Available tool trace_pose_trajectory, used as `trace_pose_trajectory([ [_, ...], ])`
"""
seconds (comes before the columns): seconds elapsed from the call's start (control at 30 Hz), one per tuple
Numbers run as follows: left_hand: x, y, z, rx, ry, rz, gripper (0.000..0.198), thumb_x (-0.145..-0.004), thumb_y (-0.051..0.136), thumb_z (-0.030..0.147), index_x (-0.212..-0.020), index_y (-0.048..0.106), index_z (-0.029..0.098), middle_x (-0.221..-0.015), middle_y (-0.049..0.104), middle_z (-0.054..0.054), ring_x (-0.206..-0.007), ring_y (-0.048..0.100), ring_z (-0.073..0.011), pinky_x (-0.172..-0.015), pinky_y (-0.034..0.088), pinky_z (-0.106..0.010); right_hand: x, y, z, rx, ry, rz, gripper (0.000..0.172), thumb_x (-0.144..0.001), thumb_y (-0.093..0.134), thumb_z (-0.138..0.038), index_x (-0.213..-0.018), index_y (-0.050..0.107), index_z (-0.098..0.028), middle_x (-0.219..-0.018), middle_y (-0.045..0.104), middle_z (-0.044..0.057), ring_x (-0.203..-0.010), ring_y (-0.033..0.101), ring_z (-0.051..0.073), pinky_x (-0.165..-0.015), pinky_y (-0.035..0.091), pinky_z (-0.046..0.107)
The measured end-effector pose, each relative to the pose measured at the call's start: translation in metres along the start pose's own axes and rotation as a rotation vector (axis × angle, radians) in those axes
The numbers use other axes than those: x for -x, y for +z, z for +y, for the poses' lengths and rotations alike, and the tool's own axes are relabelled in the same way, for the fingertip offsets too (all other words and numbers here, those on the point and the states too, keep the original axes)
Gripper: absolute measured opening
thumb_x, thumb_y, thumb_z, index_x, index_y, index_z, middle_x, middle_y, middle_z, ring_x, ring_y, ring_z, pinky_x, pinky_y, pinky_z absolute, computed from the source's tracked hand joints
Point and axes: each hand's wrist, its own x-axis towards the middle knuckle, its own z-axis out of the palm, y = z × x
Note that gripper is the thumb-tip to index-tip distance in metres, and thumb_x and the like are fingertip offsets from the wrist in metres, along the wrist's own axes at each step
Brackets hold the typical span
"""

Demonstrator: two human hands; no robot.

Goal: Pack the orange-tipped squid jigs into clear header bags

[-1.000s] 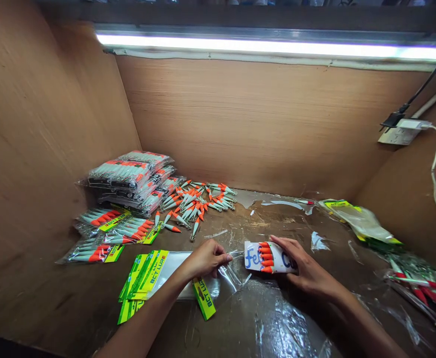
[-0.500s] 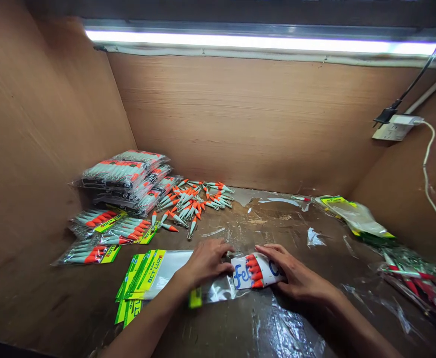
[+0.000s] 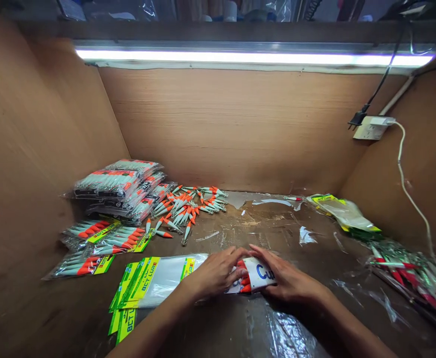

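A row of orange-tipped fishing lures (image 3: 245,279) lies on the bench between my hands, partly covered by a white card (image 3: 259,275) with blue handwriting. My right hand (image 3: 287,277) grips the card from the right, thumb below and fingers on top. Curled over the lures' orange tips from the left are the fingers of my left hand (image 3: 218,272). Its forearm crosses in front of a clear plastic bag with a yellow-green BCT LURE header (image 3: 188,267). To the left lie several more such bags (image 3: 148,281), fanned out flat.
Loose lures (image 3: 182,211) are heaped at the back left, beside a stack of filled packs (image 3: 108,184). Header-carded packs of lures (image 3: 85,263) lie before it. On the right are flat bags (image 3: 348,214) and red-and-silver lures (image 3: 407,273). A power strip (image 3: 370,128) hangs on the wall.
My left hand has moved right, from the plastic bag's edge onto the lures' orange tips. My right hand still holds the card. The camera view has tilted up and shifted slightly.
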Motion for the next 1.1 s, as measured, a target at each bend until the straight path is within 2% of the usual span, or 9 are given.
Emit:
trace_pose_trajectory([
  [0.17,-0.003,0.002,0.002,-0.079,-0.017,-0.048,0.032,-0.097,0.045,0.052,-0.113,0.056,0.027,-0.108,0.055,-0.004,-0.09,0.059,-0.02,-0.077,0.044,-0.029,0.001,0.0,0.001,-0.003,0.018,0.005,0.104,-0.067,0.065,-0.018,-0.157,0.013,-0.025,-0.154,0.038,0.01,-0.139,0.039,0.029,-0.114,0.031,0.042],
  [0.4,-0.005,0.0,-0.001,0.117,0.045,-0.06,0.042,-0.101,0.037,0.048,-0.093,0.068,0.022,-0.106,0.053,-0.005,-0.092,0.057,-0.0164,-0.086,0.044,-0.028,-0.001,0.0,-0.002,-0.028,0.016,0.029,0.105,-0.066,0.066,-0.015,-0.157,0.014,-0.027,-0.148,0.046,0.01,-0.132,0.046,0.029,-0.11,0.035,0.042],
  [0.5,0.0,-0.003,-0.001,0.207,0.041,-0.07,0.034,-0.097,0.049,0.05,-0.105,0.068,0.023,-0.113,0.055,-0.005,-0.095,0.058,-0.0171,-0.088,0.045,-0.029,-0.001,0.001,-0.003,-0.006,0.012,0.034,0.106,-0.067,0.067,-0.015,-0.157,0.013,-0.028,-0.149,0.046,0.01,-0.133,0.045,0.028,-0.111,0.035,0.041],
  [0.53,0.004,-0.004,-0.002,0.235,0.032,-0.07,0.036,-0.093,0.055,0.051,-0.118,0.063,0.026,-0.118,0.055,-0.006,-0.097,0.059,-0.0182,-0.089,0.046,-0.03,0.0,0.0,-0.003,0.003,0.011,0.035,0.105,-0.068,0.067,-0.016,-0.157,0.012,-0.027,-0.15,0.045,0.01,-0.134,0.045,0.028,-0.111,0.035,0.041],
  [0.6,0.013,-0.004,-0.007,0.249,0.012,-0.04,0.065,-0.087,0.063,0.053,-0.143,0.041,0.03,-0.135,0.052,-0.008,-0.112,0.057,-0.0228,-0.098,0.046,-0.035,0.0,-0.002,-0.006,0.015,0.008,0.027,0.105,-0.07,0.068,-0.019,-0.157,0.011,-0.027,-0.153,0.041,0.01,-0.136,0.042,0.028,-0.112,0.034,0.042],
  [0.7,0.032,0.003,-0.017,0.103,-0.015,-0.01,0.089,-0.086,0.063,0.055,-0.156,0.013,0.031,-0.16,0.026,-0.01,-0.144,0.029,-0.0323,-0.117,0.027,-0.049,0.001,-0.006,-0.012,0.038,-0.017,-0.004,0.101,-0.074,0.068,-0.02,-0.157,0.012,-0.029,-0.157,0.035,0.008,-0.14,0.038,0.028,-0.115,0.03,0.043],
  [0.8,0.047,0.015,-0.026,-0.03,-0.044,-0.066,0.088,-0.091,0.056,0.055,-0.157,0.003,0.031,-0.165,0.009,-0.007,-0.15,0.009,-0.0327,-0.121,0.015,-0.054,0.001,-0.008,-0.016,0.108,-0.073,-0.047,0.089,-0.078,0.065,-0.019,-0.155,0.023,-0.035,-0.16,0.029,0.005,-0.144,0.032,0.028,-0.118,0.024,0.047],
  [0.9,0.051,0.027,-0.026,-0.065,-0.047,-0.065,0.087,-0.093,0.052,0.055,-0.156,-0.004,0.031,-0.164,0.006,-0.005,-0.151,0.008,-0.0298,-0.122,0.013,-0.054,0.0,-0.007,-0.016,0.164,-0.097,-0.061,0.072,-0.083,0.064,-0.022,-0.148,0.038,-0.038,-0.161,0.027,0.003,-0.145,0.03,0.03,-0.117,0.026,0.05],
  [1.1,0.047,0.03,-0.025,-0.102,-0.028,0.001,0.088,-0.093,0.052,0.056,-0.156,-0.005,0.031,-0.164,0.007,-0.005,-0.151,0.008,-0.0278,-0.122,0.013,-0.052,-0.001,0.0,-0.003,0.071,-0.077,0.032,0.053,-0.08,0.073,-0.03,-0.132,0.06,-0.03,-0.157,0.035,0.009,-0.138,0.042,0.032,-0.111,0.037,0.048],
])
